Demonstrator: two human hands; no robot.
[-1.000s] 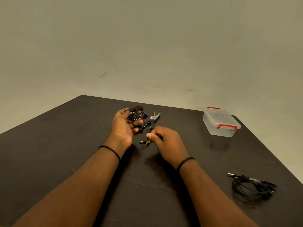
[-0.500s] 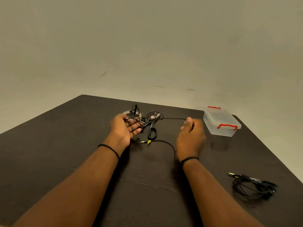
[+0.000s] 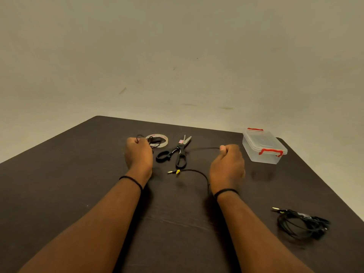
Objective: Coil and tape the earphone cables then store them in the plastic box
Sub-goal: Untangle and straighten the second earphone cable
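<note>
A black earphone cable (image 3: 199, 173) is stretched between my two hands. My left hand (image 3: 139, 153) grips its earbud end in a fist beside the tape roll (image 3: 162, 139). My right hand (image 3: 228, 166) pinches the cable further along; a strand runs from it over the scissors (image 3: 176, 153) toward the left. The plug end with a yellow tag (image 3: 176, 171) lies on the table between my hands. A clear plastic box (image 3: 264, 147) with red clips stands shut at the right. A second black earphone bundle (image 3: 302, 223) lies loose near my right forearm.
Everything lies on a dark brown table (image 3: 59, 174). Its far edge and right edge meet a plain beige wall and floor. The scissors lie with blades pointing away from me, between the tape roll and the box.
My hands have drawn apart, pulling the cable out straight. My left hand has closed into a fist and shifted left, uncovering the tape roll. My right hand has moved right, toward the box.
</note>
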